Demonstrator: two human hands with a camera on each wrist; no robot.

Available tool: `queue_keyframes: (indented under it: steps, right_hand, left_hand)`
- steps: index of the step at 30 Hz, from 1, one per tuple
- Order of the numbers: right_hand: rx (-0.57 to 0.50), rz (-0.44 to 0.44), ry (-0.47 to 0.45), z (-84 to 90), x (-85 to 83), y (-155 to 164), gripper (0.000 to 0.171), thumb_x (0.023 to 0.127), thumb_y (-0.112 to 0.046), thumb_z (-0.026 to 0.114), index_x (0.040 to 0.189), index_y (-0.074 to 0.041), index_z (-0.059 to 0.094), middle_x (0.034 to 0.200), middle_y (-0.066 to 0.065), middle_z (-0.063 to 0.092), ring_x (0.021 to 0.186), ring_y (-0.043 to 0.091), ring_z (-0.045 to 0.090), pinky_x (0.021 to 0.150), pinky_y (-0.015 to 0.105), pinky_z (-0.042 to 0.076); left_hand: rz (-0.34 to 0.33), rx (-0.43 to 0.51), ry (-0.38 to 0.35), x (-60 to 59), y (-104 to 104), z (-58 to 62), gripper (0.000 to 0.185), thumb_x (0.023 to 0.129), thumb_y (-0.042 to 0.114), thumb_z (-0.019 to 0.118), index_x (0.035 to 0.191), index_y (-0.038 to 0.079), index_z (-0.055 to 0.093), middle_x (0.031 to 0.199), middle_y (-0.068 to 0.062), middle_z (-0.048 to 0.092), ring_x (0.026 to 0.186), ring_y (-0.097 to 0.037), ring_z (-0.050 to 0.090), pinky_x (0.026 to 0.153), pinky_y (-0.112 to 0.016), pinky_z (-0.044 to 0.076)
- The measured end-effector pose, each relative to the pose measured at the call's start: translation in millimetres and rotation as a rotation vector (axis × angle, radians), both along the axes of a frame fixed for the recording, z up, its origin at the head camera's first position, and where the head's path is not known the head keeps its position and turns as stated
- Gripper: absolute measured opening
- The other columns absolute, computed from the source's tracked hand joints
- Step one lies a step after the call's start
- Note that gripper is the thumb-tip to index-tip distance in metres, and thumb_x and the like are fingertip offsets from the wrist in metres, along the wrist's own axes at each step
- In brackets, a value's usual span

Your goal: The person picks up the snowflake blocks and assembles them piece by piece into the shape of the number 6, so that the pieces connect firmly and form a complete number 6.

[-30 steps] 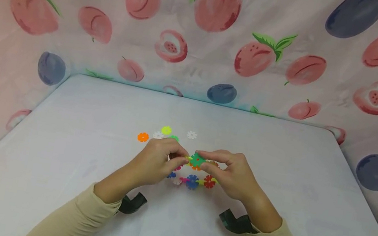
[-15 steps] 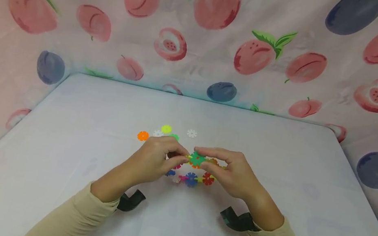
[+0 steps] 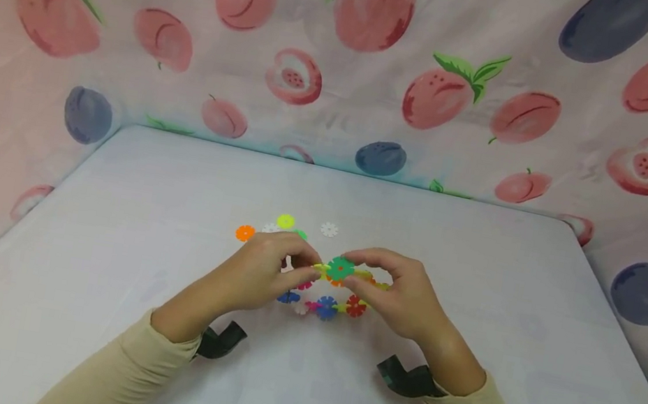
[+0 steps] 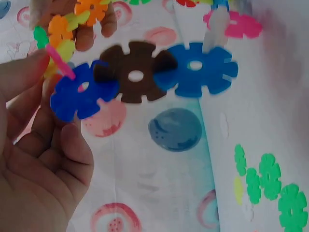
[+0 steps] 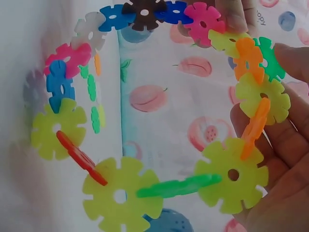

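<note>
Interlocked notched plastic discs form a closed ring, seen whole in the right wrist view. My right hand (image 3: 401,295) pinches a green disc (image 3: 340,269) on this ring between thumb and forefinger. An orange disc (image 5: 249,62) sits against the green one, between two yellow discs. At the ring's other side, my left hand (image 3: 262,270) holds it near a yellow disc (image 3: 320,269) and a pink disc (image 5: 204,23); its exact grip is partly hidden. Blue and brown discs (image 4: 136,72) extend from there. Nearer the body hang a blue disc (image 3: 326,308) and a red disc (image 3: 356,305).
Loose discs lie on the white table (image 3: 149,344) beyond the hands: orange (image 3: 245,232), yellow (image 3: 285,221), white (image 3: 329,230) and several green ones (image 4: 269,176). A fruit-printed cloth (image 3: 336,126) rises behind the table. Dark curved pieces (image 3: 222,340) stick out at both wrists.
My left fingertips have shifted slightly left, so more of the yellow disc shows. The green disc has risen a little and turned more toward the head camera.
</note>
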State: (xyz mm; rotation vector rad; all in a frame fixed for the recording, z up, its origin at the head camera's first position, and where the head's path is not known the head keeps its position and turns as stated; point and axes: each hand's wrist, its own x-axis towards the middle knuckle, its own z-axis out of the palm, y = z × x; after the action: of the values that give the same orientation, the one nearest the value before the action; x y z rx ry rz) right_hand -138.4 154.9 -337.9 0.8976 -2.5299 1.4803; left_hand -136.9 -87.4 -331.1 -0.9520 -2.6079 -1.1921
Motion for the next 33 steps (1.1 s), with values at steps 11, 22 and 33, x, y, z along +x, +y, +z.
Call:
queue_keyframes:
  steps: [11,22,33]
  right_hand:
    - [-0.058,0.012,-0.025,-3.4,-1.5,-1,0.028,0.085,0.002,0.077,0.112,0.001,0.074,0.109,0.009,0.073,0.102,0.022,0.068,0.077,0.032,0.058]
    - [0.004,0.031,-0.011,-0.3,-4.0,0,0.039,0.088,-0.007,0.077,0.125,-0.005,0.068,0.123,0.005,0.069,0.119,0.023,0.061,0.098,0.05,0.048]
    - [0.161,-0.105,-0.163,-20.8,-66.1,-2,0.035,0.098,-0.018,0.066,0.13,-0.003,0.065,0.128,0.011,0.065,0.113,0.025,0.062,0.095,0.041,0.051]
  left_hand:
    - [-0.032,0.046,0.101,3.0,4,-3.4,0.005,0.088,0.003,0.076,0.092,0.003,0.073,0.081,0.003,0.066,0.075,-0.009,0.063,0.072,-0.022,0.055]
    - [-0.055,-0.026,-0.069,0.7,-12,10.3,0.004,0.093,0.013,0.072,0.092,0.009,0.072,0.08,0.01,0.06,0.078,-0.007,0.057,0.075,-0.028,0.053]
    - [-0.032,0.001,-0.134,-11.0,-32,11.6,0.005,0.094,0.015,0.071,0.095,0.01,0.073,0.084,0.009,0.063,0.082,-0.01,0.059,0.077,-0.034,0.052]
